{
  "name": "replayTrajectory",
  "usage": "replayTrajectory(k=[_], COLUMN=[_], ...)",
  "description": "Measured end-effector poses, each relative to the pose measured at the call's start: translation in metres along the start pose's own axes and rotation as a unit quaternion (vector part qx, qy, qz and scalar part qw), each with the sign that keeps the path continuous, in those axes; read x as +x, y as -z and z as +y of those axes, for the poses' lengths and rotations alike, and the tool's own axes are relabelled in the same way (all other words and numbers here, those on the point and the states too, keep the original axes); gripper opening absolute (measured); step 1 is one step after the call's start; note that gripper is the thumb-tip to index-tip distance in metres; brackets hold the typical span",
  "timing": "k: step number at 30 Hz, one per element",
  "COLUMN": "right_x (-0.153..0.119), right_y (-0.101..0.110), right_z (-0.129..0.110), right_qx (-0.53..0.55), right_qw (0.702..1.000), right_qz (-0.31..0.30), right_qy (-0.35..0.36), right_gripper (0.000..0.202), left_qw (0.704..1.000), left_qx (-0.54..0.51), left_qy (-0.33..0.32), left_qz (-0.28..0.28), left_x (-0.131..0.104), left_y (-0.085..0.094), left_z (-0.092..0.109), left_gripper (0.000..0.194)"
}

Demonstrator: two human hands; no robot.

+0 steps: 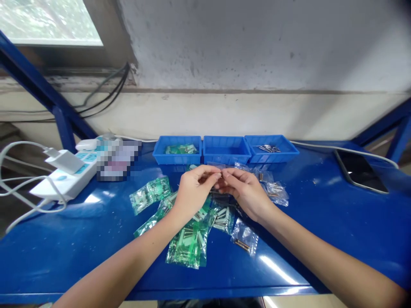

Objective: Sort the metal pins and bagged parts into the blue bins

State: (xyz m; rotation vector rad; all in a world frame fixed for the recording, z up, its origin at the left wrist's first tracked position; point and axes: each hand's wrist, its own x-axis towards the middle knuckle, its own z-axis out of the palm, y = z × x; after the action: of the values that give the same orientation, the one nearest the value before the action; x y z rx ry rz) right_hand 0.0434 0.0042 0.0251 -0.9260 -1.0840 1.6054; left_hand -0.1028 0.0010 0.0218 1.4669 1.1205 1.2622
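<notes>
My left hand [196, 187] and my right hand [243, 188] meet over the middle of the table, fingertips pinched close together. Whatever sits between the fingers is too small and hidden to name. Beneath and in front of them lie several green-printed plastic packets [188, 246] holding white plugs and screws. A clear packet [245, 236] with brass-coloured screws rests below my right hand. More clear packets [276, 191] lie just to the right of that hand. At the left, a green packet [150, 193] lies apart from my left wrist.
Three blue bins stand along the back: the left bin [178, 159] holds green packets, the right bin [290, 155] holds loose screws, beside the middle bin [224, 159]. A power strip [69, 175] with cables is at left. A phone [361, 171] lies at right on the blue table [105, 244].
</notes>
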Motion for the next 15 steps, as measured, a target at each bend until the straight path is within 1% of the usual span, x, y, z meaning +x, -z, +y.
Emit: replayTrajectory(k=[4,7,11,15], right_x=[-0.004,-0.007,-0.01,-0.011], right_y=[0.005,0.009,0.013,0.014], right_z=[0.004,0.003,0.0,0.0], right_qx=[-0.07,-0.134,-0.218,-0.235], right_qw=[0.995,0.985,0.971,0.971], right_qz=[0.073,0.1,0.084,0.011], right_qy=[0.007,0.034,0.052,0.045], right_gripper=[0.02,0.021,0.023,0.023], left_qw=[0.998,0.997,1.0,0.997], left_qx=[0.065,0.062,-0.012,-0.071], left_qy=[-0.011,-0.01,-0.002,0.02], left_qz=[0.021,0.033,0.024,-0.003], left_x=[0.0,0.002,0.004,0.001], left_y=[0.0,0.002,0.002,-0.002], left_z=[-0.001,0.001,0.005,0.006], left_gripper=[0.01,0.01,0.01,0.013])
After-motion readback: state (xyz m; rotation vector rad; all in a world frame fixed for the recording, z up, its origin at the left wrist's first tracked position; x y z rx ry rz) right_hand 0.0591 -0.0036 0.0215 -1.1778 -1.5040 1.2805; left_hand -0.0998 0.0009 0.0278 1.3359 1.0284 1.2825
